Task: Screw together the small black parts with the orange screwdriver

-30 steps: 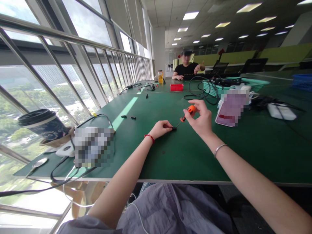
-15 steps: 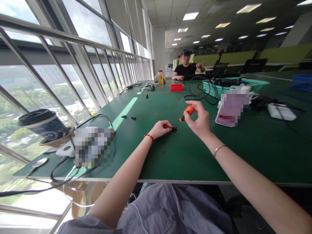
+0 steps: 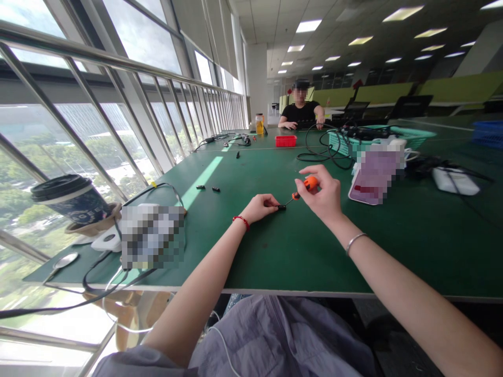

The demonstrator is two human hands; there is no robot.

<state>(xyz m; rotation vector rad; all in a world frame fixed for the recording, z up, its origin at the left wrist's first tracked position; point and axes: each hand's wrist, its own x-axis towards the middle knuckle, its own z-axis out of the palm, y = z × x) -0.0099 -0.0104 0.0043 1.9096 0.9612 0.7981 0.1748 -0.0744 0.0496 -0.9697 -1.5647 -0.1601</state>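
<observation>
My left hand [image 3: 259,206] rests on the green table [image 3: 298,241], its fingers pinched on a small black part [image 3: 280,207]. My right hand [image 3: 323,193] grips a small orange-handled screwdriver [image 3: 305,186], whose tip points down and left onto that black part. Both hands sit close together near the table's middle.
At the left edge stand a lidded paper cup [image 3: 70,201], a white charger and cables [image 3: 118,262]. Two small black parts [image 3: 207,188] lie ahead. A pink pouch [image 3: 373,178], a teal basket [image 3: 377,136] of cables and a red tray [image 3: 285,141] are further back. Another person [image 3: 301,110] sits at the far end.
My right hand has turned the screwdriver slightly, its handle now lower and more to the right. The person at the far end has lowered a raised hand.
</observation>
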